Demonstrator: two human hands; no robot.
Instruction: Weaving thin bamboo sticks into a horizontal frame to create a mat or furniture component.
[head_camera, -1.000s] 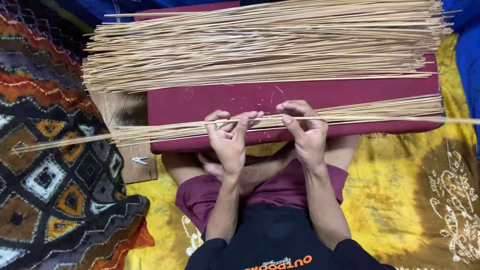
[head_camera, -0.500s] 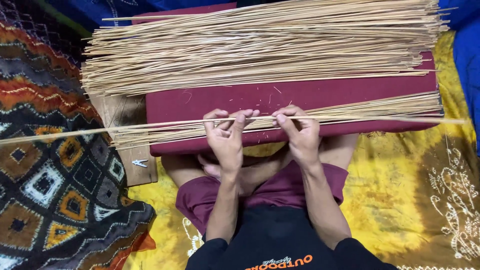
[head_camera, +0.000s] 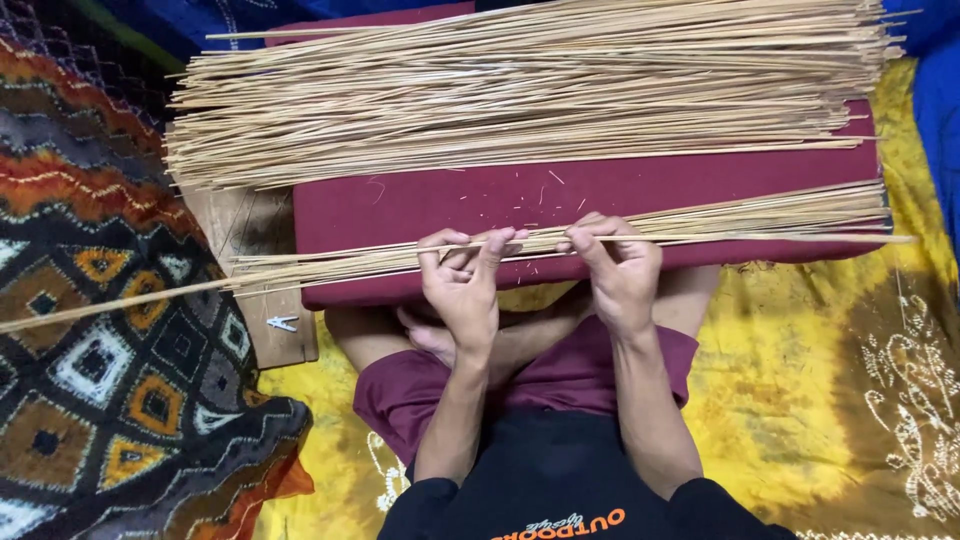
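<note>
You sat cross-legged with a maroon cushion (head_camera: 620, 195) across your lap. Your left hand (head_camera: 462, 285) and right hand (head_camera: 622, 268) were side by side at its near edge, a small gap between them. Both had fingers curled shut on one thin bamboo stick (head_camera: 330, 266), pinched between thumb and fingertips. That stick ran crosswise in front of you, its left end reaching out over the patterned blanket (head_camera: 110, 360), its right end past the cushion's edge. It lay on top of a small bundle of sticks (head_camera: 760, 212) along the near edge. A far larger pile of sticks (head_camera: 520, 95) covered the far side. A yellow printed cloth (head_camera: 830, 380) lay underneath you.
</note>
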